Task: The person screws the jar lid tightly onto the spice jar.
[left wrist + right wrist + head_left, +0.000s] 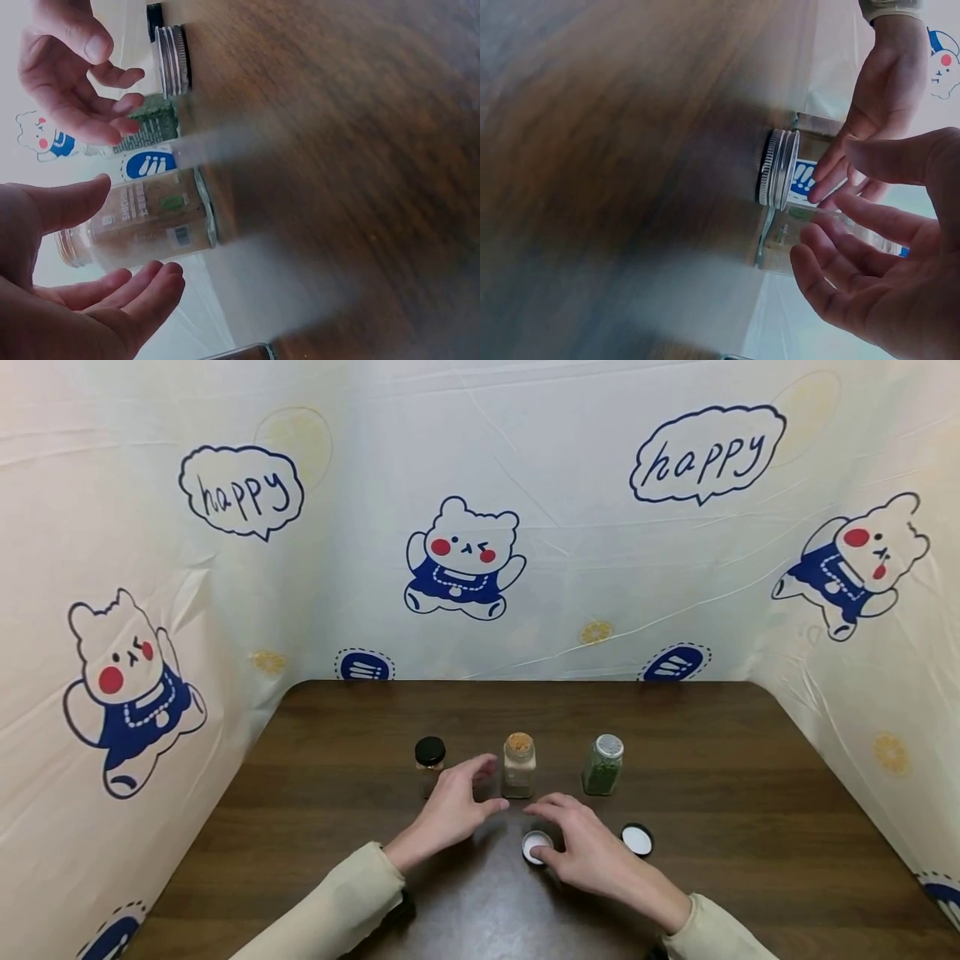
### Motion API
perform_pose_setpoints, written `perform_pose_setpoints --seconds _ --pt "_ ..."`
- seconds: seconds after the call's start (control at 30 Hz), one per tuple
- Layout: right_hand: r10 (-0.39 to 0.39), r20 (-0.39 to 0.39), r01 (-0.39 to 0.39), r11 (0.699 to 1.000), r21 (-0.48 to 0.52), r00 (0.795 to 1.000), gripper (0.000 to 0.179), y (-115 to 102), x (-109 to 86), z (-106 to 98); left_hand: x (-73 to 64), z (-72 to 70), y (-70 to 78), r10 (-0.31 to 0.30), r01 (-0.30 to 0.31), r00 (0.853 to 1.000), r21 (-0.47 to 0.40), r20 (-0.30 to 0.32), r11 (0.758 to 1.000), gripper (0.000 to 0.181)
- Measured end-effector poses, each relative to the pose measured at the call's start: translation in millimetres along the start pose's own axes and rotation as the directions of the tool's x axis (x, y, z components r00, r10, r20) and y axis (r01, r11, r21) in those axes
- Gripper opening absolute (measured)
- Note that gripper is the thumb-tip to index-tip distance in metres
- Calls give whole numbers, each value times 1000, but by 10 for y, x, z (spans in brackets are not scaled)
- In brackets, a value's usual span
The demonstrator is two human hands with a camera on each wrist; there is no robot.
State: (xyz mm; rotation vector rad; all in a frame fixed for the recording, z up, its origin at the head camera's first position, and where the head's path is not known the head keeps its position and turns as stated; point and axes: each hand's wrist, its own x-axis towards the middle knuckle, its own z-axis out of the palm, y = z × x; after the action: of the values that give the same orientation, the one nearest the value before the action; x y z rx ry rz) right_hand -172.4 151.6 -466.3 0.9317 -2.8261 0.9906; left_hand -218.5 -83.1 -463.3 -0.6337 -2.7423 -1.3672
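A clear glass spice jar (518, 772) of tan powder stands upright in the middle of the table, its orange-toned mouth uncovered. My left hand (453, 806) is at its left side; in the left wrist view the thumb and spread fingers lie either side of the jar (154, 217), gripping nothing. A silver-rimmed screw lid (536, 845) rests on the table in front of the jar, white liner up. Over it hovers my right hand (588, 847), fingers loosely bent, the thumb overlapping the lid in the head view. The right wrist view shows the lid's ridged side (778, 169) beyond the fingers.
Left of the middle jar stands a jar with a black cap (430, 751), partly behind my left hand. To the right is a green herb jar (603, 766) with a silvery top. A black-rimmed lid (637, 840) lies white side up near my right wrist. Printed cloth (570, 552) surrounds the brown table.
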Motion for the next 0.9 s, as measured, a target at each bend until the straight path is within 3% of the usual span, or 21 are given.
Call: perform_pose_setpoints --seconds 0.43,0.9 --pt "38 61 -37 999 -14 997 46 24 19 -35 124 50 -37 -42 41 999 29 34 999 69" --pt "-10 102 15 999 -51 995 47 42 30 -41 225 62 -134 -46 44 999 52 25 998 72"
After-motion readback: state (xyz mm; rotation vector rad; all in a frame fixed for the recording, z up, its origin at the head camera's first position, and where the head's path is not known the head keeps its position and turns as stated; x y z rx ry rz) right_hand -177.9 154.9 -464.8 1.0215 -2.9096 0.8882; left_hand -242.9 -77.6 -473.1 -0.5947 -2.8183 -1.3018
